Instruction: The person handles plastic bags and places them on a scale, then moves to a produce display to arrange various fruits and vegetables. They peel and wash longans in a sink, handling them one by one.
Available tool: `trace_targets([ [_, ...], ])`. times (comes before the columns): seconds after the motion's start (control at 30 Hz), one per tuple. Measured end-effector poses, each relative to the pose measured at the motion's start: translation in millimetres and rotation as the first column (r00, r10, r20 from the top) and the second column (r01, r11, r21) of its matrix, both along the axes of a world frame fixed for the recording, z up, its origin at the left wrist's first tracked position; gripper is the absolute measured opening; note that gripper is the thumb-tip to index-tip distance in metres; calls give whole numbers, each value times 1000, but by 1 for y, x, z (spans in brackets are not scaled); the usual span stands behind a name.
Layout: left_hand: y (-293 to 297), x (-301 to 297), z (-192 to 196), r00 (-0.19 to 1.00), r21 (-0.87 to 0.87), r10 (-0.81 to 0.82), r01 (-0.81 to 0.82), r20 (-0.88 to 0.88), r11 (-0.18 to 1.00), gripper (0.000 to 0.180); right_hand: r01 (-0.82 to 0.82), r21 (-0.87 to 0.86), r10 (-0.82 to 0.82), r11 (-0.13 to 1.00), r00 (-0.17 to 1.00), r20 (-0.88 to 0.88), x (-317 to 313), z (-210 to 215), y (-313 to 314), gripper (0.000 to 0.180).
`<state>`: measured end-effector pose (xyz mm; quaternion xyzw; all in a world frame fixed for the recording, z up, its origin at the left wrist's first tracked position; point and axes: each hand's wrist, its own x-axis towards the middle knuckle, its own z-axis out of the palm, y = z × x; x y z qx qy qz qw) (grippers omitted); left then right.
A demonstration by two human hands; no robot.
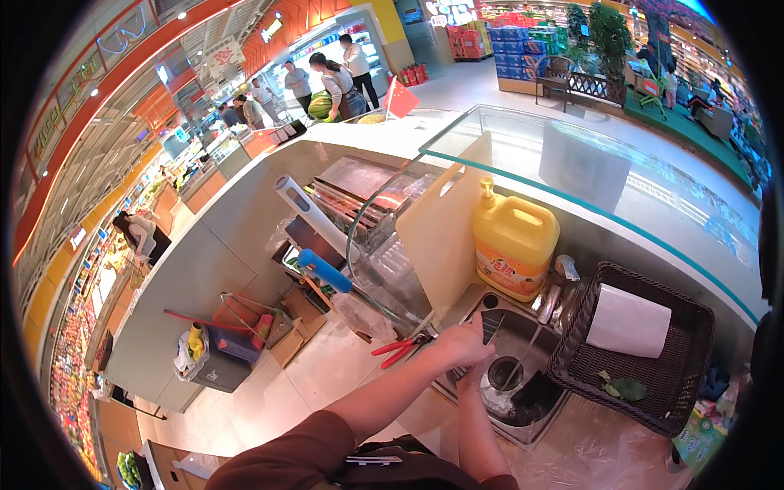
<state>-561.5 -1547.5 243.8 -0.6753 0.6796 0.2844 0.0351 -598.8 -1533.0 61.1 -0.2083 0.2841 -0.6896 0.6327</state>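
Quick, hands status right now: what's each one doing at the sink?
Left hand: closed in a fist over the sink; what it grips cannot be told.
Right hand: mostly hidden under the left; state cannot be told.

place: supermarket food counter | signs: glass guard (572, 192), sink (523, 359), stocked shelves (523, 41), shoppers (339, 77)

Your two forearms come in from the near edge, both bare from the elbow down to the hands. Your left arm wears a reddish-brown sleeve (282, 449) that ends around the elbow; the cloth looks plain and unmarked. At the near edge below it sits more of the same dark brown garment. No gloves, rings or watch show on your left hand (460, 343); your right hand (472, 380) is mostly hidden.
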Motion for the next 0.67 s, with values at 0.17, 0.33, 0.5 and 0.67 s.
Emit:
trace_targets([
  [0.17, -14, 39, -86, 350, 522, 554, -188, -755, 832, 59, -11, -178, -171, 984, 219, -961, -54, 26, -7, 40],
  [0.33, -12, 35, -213, -162, 865, 863, 80, -479, 495, 40, -33, -80, -78, 996, 66, -995, -116, -7, 3, 39],
  [0.5, -15, 8, -270, -313, 888, 865, 118, -392, 445, 44, 315, 428, 107, 847, 688, -718, -138, -25, 29, 49],
  [0.67, -15, -11, -281, -228, 823, 836, 176, -499, 539, 48, 189, 481, 155, 856, 794, -588, -150, -84, 34, 68],
])
